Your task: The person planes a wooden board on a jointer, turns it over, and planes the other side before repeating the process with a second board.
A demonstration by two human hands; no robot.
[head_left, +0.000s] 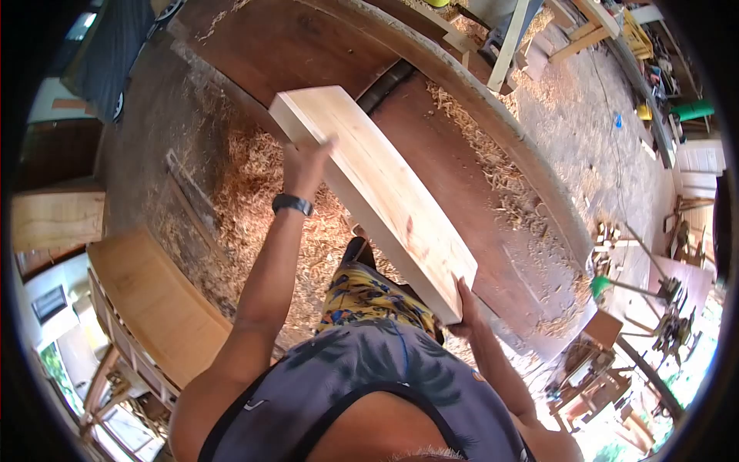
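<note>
A thick, pale wooden plank [385, 196] is held up in front of my body, slanting from upper left to lower right. My left hand [308, 165] grips its near long edge towards the far end, with the thumb on the upper face. At the near end my right hand [466, 309] is closed on the end corner; part of its fingers is hidden by the wood. Beneath the plank lies a long reddish-brown workbench top [446, 162], partly covered by it. A dark strip [385, 86] crosses the bench beside the plank.
Curly wood shavings [246, 181] cover the floor by my feet, and more lie along the bench's raised far edge [531, 142]. A wooden cabinet [158, 304] stands at lower left. A handsaw [512, 35] is at upper right, and clamps and timber [673, 308] crowd the right side.
</note>
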